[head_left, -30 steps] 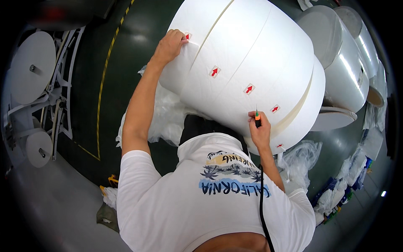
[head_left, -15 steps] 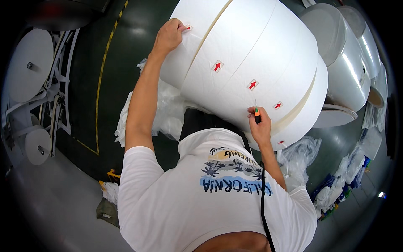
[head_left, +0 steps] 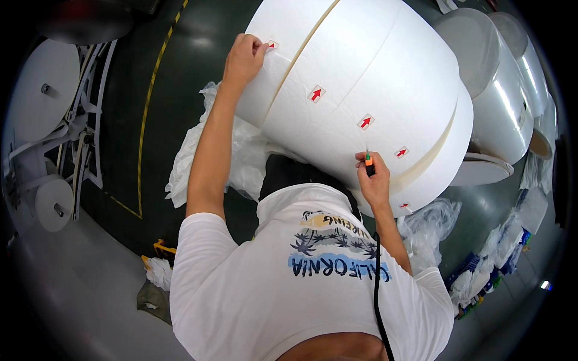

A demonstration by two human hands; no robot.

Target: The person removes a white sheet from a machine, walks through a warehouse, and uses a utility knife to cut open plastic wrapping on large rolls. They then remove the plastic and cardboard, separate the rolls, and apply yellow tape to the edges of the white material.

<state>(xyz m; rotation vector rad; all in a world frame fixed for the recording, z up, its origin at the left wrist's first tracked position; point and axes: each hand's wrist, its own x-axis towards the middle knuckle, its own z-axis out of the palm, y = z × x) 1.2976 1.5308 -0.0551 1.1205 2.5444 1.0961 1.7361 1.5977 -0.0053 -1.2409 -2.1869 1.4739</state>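
Note:
A large white paper roll (head_left: 373, 72) lies in front of me, with pale bands running round it. Several small labels with red arrows are stuck in a slanting row across its surface. At the upper left, my left hand (head_left: 245, 60) pinches with thumb and finger at the edge of one red-arrow label (head_left: 273, 44). My right hand (head_left: 374, 180) is closed around a slim pointed tool (head_left: 369, 162) with a black, orange and green handle. Its thin tip points away from me, near the roll's surface, below another arrow label (head_left: 366, 121); contact cannot be made out.
Crumpled clear plastic film (head_left: 241, 153) lies by the roll's left side, and more film (head_left: 430, 225) at its right. Wrapped rolls (head_left: 494, 90) stand at the right. A machine with white discs (head_left: 45, 90) is at the left, beyond a yellow floor line (head_left: 142, 132). A black cord (head_left: 377, 289) hangs down my shirt.
The view has shifted slightly, so the roll appears a little lower and further right. My left hand has tilted slightly at the label. My right hand keeps its hold on the pointed tool.

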